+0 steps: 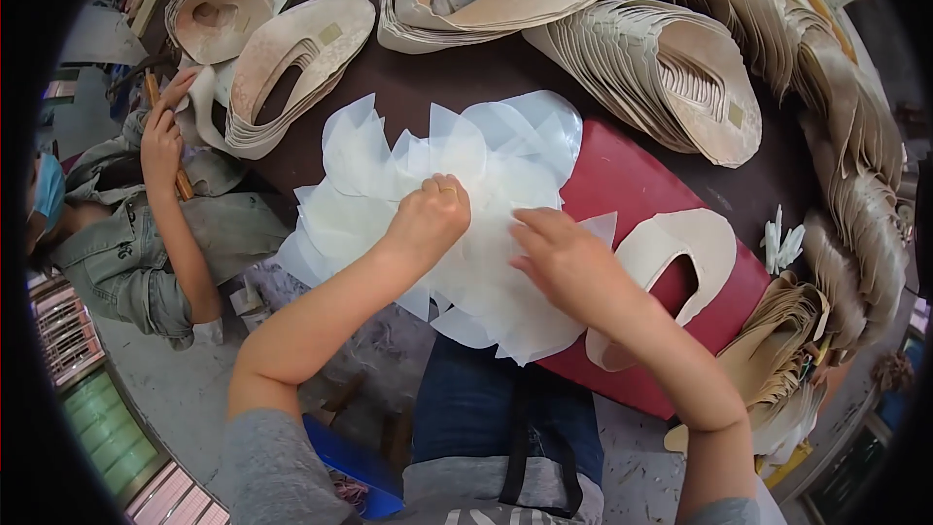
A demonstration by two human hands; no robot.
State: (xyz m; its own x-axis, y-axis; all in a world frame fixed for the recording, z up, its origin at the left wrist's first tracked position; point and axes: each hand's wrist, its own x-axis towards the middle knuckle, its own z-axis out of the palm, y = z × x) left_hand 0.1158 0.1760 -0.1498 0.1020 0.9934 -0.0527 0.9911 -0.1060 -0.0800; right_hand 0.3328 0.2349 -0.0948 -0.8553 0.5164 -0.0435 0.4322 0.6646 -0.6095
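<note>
A loose heap of thin, translucent white cut sheets (389, 156) spreads in front of me, partly over a red board (622, 175). My left hand (428, 217) is closed on top of the heap. Its curled fingers hide whatever is in them. Just to its right, my right hand (559, 248) hovers over or touches the sheets, fingers bent but apart, with nothing visible in it. Beside my right forearm, a single beige U-shaped shoe upper piece (714, 238) lies on the red board, its lower part partly behind that forearm.
Stacks of nested beige shoe uppers (641, 58) stand along the far side, and a long row of them (855, 136) curves down the right. White slivers (780, 241) lie near the board's right corner. At left, a co-worker's hand (161, 141) is by another stack. A blue bin (355, 472) sits below.
</note>
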